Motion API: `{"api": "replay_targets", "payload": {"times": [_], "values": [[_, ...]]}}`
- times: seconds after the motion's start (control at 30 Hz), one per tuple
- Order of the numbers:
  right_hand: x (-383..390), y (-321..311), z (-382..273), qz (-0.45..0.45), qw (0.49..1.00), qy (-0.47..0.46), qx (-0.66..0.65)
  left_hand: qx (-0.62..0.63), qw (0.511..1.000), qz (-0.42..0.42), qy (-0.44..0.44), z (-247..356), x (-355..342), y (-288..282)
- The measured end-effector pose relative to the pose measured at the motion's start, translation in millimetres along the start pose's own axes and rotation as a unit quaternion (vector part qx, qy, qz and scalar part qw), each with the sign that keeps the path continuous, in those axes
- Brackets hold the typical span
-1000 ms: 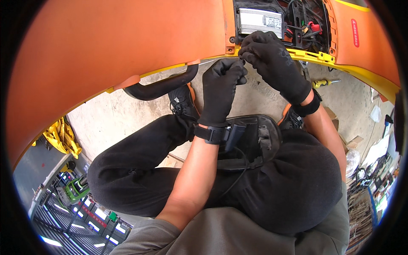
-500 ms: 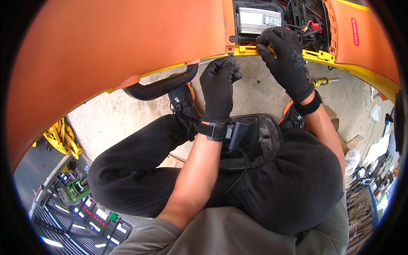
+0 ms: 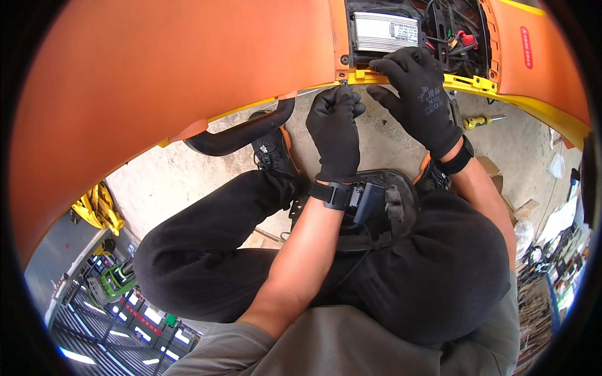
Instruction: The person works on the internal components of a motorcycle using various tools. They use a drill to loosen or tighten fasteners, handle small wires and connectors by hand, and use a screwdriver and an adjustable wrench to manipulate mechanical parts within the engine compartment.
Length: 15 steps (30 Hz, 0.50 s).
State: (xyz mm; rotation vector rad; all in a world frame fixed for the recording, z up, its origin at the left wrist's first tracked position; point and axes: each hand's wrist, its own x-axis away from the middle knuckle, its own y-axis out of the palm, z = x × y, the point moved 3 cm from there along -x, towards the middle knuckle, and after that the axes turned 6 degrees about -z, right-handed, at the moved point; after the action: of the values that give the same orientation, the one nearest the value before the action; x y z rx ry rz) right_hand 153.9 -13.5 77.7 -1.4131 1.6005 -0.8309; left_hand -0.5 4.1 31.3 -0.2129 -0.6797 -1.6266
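Both my hands wear black gloves. My left hand (image 3: 335,128) is closed around a small fastener, its fingertips pressed to the lower rim of the orange vehicle body (image 3: 188,69), at the left corner of an open compartment. My right hand (image 3: 419,94) rests with spread fingers on the yellow trim strip (image 3: 467,82) along that opening's bottom edge. Inside the compartment sit a silver finned controller box (image 3: 384,32) and a tangle of black and red wires (image 3: 454,31).
A yellow-handled screwdriver (image 3: 478,120) lies on the concrete floor to the right. A black curved bar (image 3: 241,135) hangs under the orange body. A black pouch (image 3: 382,210) rests on my lap. Cardboard scraps and clutter lie at the right edge.
My hands, joined in front of the compartment a second ago, separated. The left hand rose to the rim's corner; the right hand moved onto the yellow trim and spread its fingers.
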Motion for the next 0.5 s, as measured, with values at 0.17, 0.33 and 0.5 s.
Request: {"api": "replay_targets", "payload": {"times": [0.17, 0.33, 0.5], "values": [[-1.8, 6.6, -7.4, 0.027, 0.999, -0.014, 0.026, -0.105, 0.993, -0.022, 0.038, 4.2, -3.3, -2.0], [-5.0, 17.4, -8.2, 0.04, 0.999, -0.023, 0.021, -0.26, 0.962, -0.044, 0.078, 8.0, -11.5, -13.2], [-6.0, 21.1, -5.6, 0.067, 0.997, -0.042, 0.01, -0.322, 0.935, -0.027, 0.147, 14.2, -15.2, -19.6]]}}
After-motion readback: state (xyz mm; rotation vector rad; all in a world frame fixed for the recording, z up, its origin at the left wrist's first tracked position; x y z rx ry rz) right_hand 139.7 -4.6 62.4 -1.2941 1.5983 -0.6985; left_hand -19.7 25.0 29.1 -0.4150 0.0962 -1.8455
